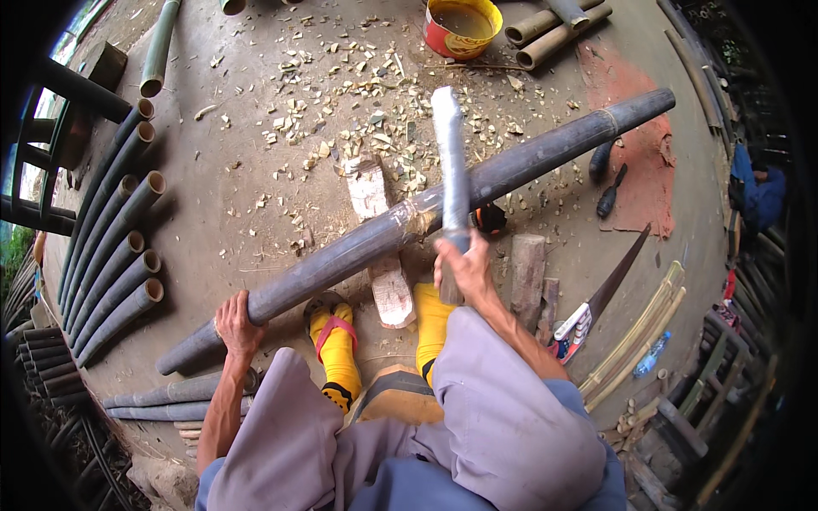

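A long dark bamboo pole (pixel 328 260) lies slanted across the middle, its near end at lower left and its far end at upper right. My left hand (pixel 239 325) grips it near the lower-left end. Beneath its middle is a chopped wooden block (pixel 390 289) with pale, hacked faces. In my right hand (pixel 467 268) is the handle of a machete (pixel 452 162), its broad silvery blade pointing away from me and slightly blurred. The blade crosses over the pole beside a pale, scraped node; whether it touches cannot be told.
Bamboo poles (pixel 141 204) lie fanned at left. Chips (pixel 315 115) litter the ground beyond the block. A red-yellow bucket (pixel 463 30) stands at the far side. At right are a handsaw (pixel 601 298), dark-handled tools (pixel 612 192), split strips (pixel 635 336) and a plastic bottle (pixel 653 355).
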The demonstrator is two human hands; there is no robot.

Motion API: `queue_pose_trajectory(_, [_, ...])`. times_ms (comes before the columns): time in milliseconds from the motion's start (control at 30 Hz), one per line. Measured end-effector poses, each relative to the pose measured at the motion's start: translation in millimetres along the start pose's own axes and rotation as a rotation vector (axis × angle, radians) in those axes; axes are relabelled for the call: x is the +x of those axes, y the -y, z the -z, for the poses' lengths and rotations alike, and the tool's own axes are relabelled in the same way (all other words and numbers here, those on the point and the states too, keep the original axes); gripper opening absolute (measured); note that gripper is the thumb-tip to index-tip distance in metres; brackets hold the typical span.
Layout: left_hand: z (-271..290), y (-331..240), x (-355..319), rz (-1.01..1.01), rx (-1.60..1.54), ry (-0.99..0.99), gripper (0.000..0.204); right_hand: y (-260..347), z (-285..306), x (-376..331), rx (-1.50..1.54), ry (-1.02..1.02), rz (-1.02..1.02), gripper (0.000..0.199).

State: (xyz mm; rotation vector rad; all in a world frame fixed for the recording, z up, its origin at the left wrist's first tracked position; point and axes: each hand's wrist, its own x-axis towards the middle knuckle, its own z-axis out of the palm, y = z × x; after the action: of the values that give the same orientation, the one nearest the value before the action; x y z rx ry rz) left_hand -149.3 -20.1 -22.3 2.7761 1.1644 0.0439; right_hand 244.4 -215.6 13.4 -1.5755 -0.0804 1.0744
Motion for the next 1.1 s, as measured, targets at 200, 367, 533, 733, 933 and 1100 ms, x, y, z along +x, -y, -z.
queue_pose_trajectory(200, [13, -5, 0, 0.059, -0.035, 0.129, 0.071, 19, 21, -10, -0.659, -0.087, 0.262, 0.039])
queue_pose_trajectory(367, [36, -25, -14, 0.033, 0.057, 0.074, 0.073, -3, 22, -32, -0.838, 0.033, 0.532, 0.054])
queue_pose_trajectory(533, [46, -39, -2, 0.061, -0.007, 0.199, 0.073, -23, -16, -61, -1.053, 0.251, 0.632, 0.063])
queue_pose_trajectory(733, [39, -37, -1, 0.067, -0.012, 0.171, 0.072, -32, -24, -62, -1.08, 0.301, 0.662, 0.066])
queue_pose_trajectory(933, [43, -39, 0, 0.071, -0.022, 0.155, 0.069, -36, -26, -60, -0.837, 0.291, 0.563, 0.058])
queue_pose_trajectory(1100, [54, -43, 8, 0.095, -0.07, 0.265, 0.074, -25, -17, -58, -0.832, 0.112, 0.549, 0.052])
